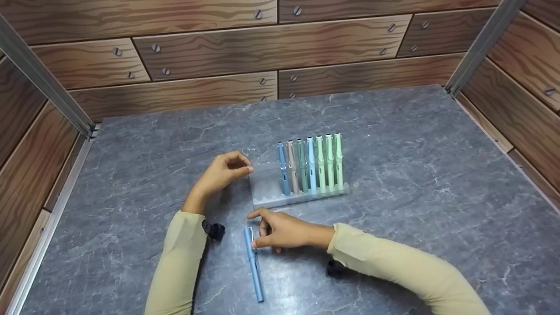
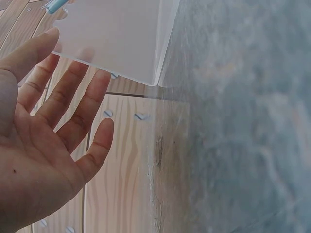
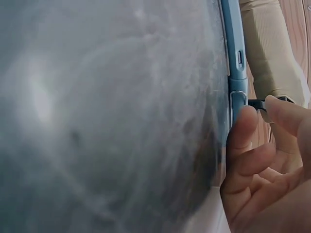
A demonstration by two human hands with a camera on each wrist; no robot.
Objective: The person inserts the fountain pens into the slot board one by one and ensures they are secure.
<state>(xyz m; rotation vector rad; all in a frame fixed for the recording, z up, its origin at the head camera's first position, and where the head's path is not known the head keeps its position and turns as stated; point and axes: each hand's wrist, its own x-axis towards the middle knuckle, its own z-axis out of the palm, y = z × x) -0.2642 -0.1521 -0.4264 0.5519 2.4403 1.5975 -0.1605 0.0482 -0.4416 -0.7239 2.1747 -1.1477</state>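
My left hand [image 1: 225, 172] is at the left edge of a clear pen stand [image 1: 267, 181], thumb and fingertips pinching its upper corner. In the left wrist view, the thumb [image 2: 41, 46] lies in front of the panel and the other fingers spread at its edge. Several capped pens [image 1: 311, 164] stand in its right part: blue, greyish, dark green, light blue and light green. A blue pen [image 1: 253, 267] lies on the table, in front of the stand. My right hand [image 1: 286, 229] is beside its clip end, thumb near the clip and index finger stretched past the tip.
The grey marbled table [image 1: 415, 175] is bordered by wood-patterned walls [image 1: 271, 48] with metal corner posts [image 1: 48, 78]. Black wrist straps [image 1: 214, 229] sit at the sleeves. Free table surface lies on both sides of the stand.
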